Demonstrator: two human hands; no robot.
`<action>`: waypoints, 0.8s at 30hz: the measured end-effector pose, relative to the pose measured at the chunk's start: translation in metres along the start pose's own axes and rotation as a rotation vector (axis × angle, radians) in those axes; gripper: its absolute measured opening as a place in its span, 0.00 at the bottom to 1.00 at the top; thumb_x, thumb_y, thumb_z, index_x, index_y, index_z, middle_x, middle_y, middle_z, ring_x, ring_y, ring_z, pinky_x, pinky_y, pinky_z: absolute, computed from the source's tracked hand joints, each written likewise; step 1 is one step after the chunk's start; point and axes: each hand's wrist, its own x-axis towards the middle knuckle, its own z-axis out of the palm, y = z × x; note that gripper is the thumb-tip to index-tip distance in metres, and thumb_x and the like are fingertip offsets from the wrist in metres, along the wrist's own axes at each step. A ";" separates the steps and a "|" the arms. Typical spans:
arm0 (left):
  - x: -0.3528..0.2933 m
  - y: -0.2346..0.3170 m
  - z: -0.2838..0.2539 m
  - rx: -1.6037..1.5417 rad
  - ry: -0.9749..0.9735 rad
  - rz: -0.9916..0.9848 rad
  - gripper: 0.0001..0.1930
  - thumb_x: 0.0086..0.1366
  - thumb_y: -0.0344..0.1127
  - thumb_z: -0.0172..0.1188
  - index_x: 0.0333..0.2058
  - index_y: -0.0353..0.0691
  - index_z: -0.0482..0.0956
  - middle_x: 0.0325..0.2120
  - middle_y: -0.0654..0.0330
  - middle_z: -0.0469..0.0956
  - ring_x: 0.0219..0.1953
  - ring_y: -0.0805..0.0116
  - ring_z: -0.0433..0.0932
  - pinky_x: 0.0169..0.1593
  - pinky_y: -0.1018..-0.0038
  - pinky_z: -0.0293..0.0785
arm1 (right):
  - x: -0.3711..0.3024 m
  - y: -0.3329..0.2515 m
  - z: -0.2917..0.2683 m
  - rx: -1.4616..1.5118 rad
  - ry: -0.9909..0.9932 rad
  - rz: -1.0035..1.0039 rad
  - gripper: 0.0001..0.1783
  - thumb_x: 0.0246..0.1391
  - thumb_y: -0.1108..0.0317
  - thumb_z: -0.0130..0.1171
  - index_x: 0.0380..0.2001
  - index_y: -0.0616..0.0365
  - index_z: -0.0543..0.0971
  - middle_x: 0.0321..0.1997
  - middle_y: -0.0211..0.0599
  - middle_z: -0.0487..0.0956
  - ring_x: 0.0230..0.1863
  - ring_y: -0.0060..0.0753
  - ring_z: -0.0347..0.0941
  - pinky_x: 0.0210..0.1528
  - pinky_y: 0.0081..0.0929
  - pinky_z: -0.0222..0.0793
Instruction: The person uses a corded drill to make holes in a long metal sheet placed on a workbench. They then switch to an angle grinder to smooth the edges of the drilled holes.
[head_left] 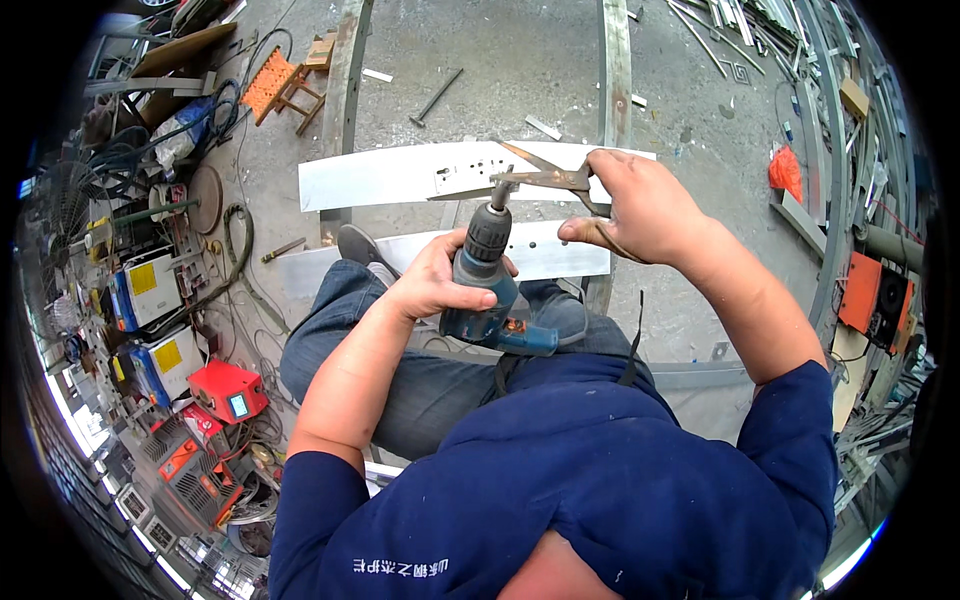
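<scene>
My left hand [432,283] is wrapped round the body of a blue power drill [482,312]. Its black chuck [488,234] and bit [502,190] point away from me. In my right hand [645,207] is a worn pair of scissors [552,179], with fingers and thumb in the handles and the blades apart. One blade reaches across the bit's tip and seems to touch it. Behind the tools lies a long white strip [370,184], and a small plate with holes [453,180] shows on it. Nearer me is a second pale strip [565,257] with dark holes.
Two metal beams [347,85] run away from me under the strips. A hammer [437,98] lies on the concrete floor beyond. An orange-topped stool [272,88] is at far left; a red machine [228,390] stands left amid cables. Metal offcuts [735,25] lie far right.
</scene>
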 end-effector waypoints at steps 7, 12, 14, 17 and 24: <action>0.001 0.001 0.003 0.003 -0.002 -0.004 0.33 0.42 0.37 0.79 0.48 0.34 0.76 0.44 0.51 0.82 0.46 0.64 0.81 0.55 0.66 0.74 | -0.003 -0.010 0.014 -0.187 0.106 -0.043 0.42 0.47 0.32 0.64 0.37 0.69 0.75 0.37 0.51 0.79 0.41 0.53 0.78 0.45 0.42 0.75; 0.002 0.002 0.003 0.076 0.032 -0.027 0.33 0.42 0.37 0.79 0.49 0.34 0.76 0.44 0.53 0.82 0.45 0.66 0.81 0.55 0.67 0.75 | -0.003 -0.021 0.012 -0.317 0.025 0.036 0.32 0.55 0.43 0.64 0.36 0.67 0.74 0.32 0.49 0.81 0.34 0.53 0.80 0.38 0.43 0.76; 0.002 0.003 0.004 0.106 0.048 -0.039 0.33 0.42 0.37 0.79 0.49 0.34 0.76 0.44 0.53 0.82 0.45 0.66 0.81 0.55 0.67 0.74 | -0.004 -0.016 0.016 -0.268 0.016 0.063 0.27 0.57 0.47 0.63 0.31 0.65 0.75 0.27 0.49 0.80 0.28 0.54 0.79 0.34 0.44 0.75; 0.003 0.003 0.002 0.141 0.046 -0.030 0.34 0.42 0.36 0.79 0.49 0.33 0.76 0.44 0.54 0.82 0.45 0.67 0.81 0.55 0.68 0.74 | -0.007 -0.008 0.022 -0.043 -0.079 0.093 0.23 0.59 0.51 0.62 0.24 0.62 0.75 0.21 0.49 0.78 0.22 0.54 0.77 0.29 0.44 0.73; 0.001 0.002 -0.001 0.161 0.089 -0.007 0.34 0.42 0.36 0.79 0.49 0.33 0.77 0.43 0.56 0.82 0.45 0.68 0.80 0.55 0.69 0.74 | -0.004 -0.012 0.003 0.091 -0.144 0.154 0.37 0.47 0.35 0.68 0.29 0.65 0.78 0.26 0.52 0.79 0.34 0.56 0.79 0.37 0.44 0.74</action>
